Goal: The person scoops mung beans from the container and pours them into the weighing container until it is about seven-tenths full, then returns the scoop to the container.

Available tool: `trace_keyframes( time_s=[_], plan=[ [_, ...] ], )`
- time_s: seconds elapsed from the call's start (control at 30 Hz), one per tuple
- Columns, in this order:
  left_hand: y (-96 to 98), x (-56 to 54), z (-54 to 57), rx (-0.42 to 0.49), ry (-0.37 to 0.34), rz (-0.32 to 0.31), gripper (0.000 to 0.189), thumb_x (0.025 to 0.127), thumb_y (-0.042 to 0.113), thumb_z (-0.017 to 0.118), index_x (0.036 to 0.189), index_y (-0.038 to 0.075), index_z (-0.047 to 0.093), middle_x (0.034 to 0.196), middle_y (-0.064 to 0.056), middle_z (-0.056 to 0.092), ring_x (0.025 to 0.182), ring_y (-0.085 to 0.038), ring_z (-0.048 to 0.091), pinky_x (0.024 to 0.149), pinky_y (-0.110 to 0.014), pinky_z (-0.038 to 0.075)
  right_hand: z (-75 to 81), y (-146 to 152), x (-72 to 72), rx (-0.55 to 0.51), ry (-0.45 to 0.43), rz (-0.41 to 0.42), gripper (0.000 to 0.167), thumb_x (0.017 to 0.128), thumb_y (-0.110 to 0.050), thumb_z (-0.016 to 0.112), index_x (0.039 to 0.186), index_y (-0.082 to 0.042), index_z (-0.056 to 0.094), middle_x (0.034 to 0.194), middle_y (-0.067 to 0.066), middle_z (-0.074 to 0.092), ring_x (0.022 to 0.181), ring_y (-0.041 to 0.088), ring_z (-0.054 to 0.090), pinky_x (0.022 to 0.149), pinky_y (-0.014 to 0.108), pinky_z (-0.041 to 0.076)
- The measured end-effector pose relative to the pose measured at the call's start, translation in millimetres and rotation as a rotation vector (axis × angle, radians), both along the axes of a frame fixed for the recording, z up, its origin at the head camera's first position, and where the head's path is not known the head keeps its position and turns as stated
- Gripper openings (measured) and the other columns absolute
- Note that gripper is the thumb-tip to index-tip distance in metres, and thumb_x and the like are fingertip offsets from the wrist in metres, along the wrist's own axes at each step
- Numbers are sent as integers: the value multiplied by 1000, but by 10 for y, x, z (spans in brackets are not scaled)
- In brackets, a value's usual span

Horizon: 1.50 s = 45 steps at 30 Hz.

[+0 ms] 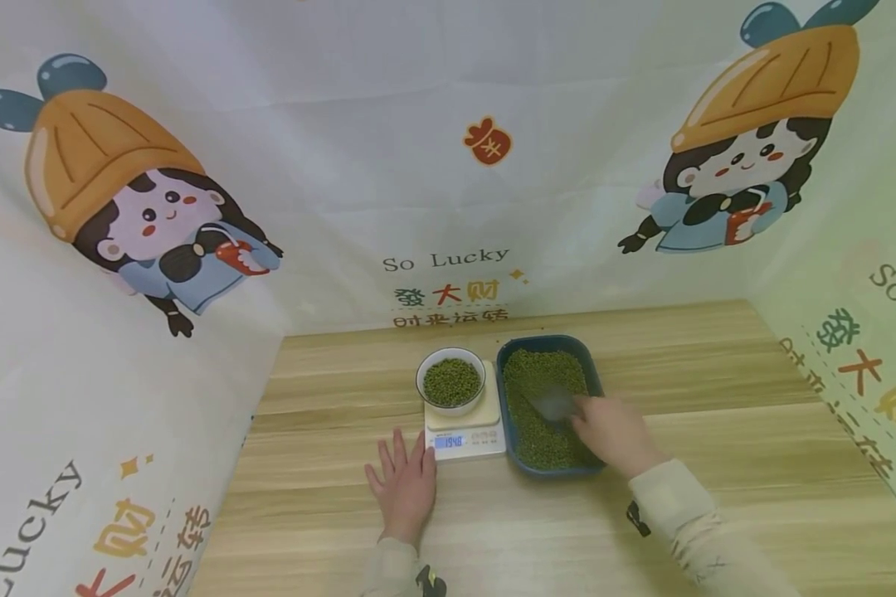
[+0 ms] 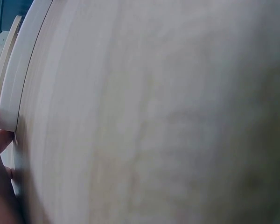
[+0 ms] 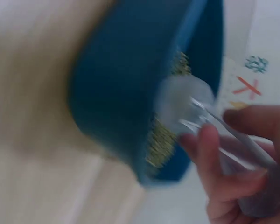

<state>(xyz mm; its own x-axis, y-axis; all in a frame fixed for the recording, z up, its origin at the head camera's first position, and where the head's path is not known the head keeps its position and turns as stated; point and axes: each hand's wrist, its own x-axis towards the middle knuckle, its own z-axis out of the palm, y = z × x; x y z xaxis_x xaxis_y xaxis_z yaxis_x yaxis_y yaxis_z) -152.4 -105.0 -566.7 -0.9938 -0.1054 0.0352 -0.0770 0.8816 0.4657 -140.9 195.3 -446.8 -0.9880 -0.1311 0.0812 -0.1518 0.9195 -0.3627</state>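
My right hand (image 1: 612, 433) grips the handle of a translucent plastic scoop (image 1: 554, 404), whose head is over the green beans (image 1: 548, 444) in a deep blue rectangular tub (image 1: 562, 473). The right wrist view shows fingers and thumb around the scoop handle (image 3: 252, 147), with blur on the scoop head. Left of the tub stands a white kitchen scale (image 1: 466, 445) with a lit display. On its plate sits a white, dark-rimmed bowl (image 1: 451, 410) of green beans. My left hand (image 1: 406, 491) lies on the table with fingers spread, touching the scale's front left corner.
The wood-grain table (image 1: 328, 414) meets a printed cloth backdrop (image 1: 328, 282) at the back and on both sides. A few loose beans lie on the table behind the tub. The tub stands close against the scale's right side.
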Motion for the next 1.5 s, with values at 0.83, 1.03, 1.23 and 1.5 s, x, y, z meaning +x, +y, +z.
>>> trace_keyframes(
  time_s=[0.83, 1.03, 1.23, 1.5],
  plan=[
    [10, 10, 4, -20, 0, -5, 48, 95, 48, 21, 135, 29, 39, 149, -5, 11, 134, -34, -1, 98, -60, -11, -660, -288, -86, -71, 141, -240, 44, 85, -22, 56, 123, -1, 50, 93, 18, 64, 51, 25, 56, 40, 37, 43],
    [7, 7, 19, -11, 13, -7, 49, 95, 48, 22, 135, 26, 40, 149, -6, 12, 133, -35, 0, 98, -60, -12, -667, -294, -105, -108, 154, -243, 43, 85, -27, 57, 119, 0, 54, 101, 20, 63, 65, 30, 61, 52, 42, 49],
    [6, 8, 40, -14, 4, -3, 49, 95, 48, 22, 135, 27, 39, 149, -6, 11, 134, -34, -1, 98, -59, -12, -664, -294, -91, -153, 187, -262, 41, 85, -26, 58, 117, 0, 56, 99, 19, 63, 71, 32, 62, 59, 45, 50],
    [7, -11, 8, -18, 0, -11, 50, 95, 48, 20, 136, 27, 38, 149, -6, 11, 134, -35, -2, 97, -59, -13, -675, -290, -83, -167, 240, -279, 39, 84, -25, 59, 115, -2, 58, 94, 16, 65, 69, 30, 62, 56, 44, 49]
  ],
)
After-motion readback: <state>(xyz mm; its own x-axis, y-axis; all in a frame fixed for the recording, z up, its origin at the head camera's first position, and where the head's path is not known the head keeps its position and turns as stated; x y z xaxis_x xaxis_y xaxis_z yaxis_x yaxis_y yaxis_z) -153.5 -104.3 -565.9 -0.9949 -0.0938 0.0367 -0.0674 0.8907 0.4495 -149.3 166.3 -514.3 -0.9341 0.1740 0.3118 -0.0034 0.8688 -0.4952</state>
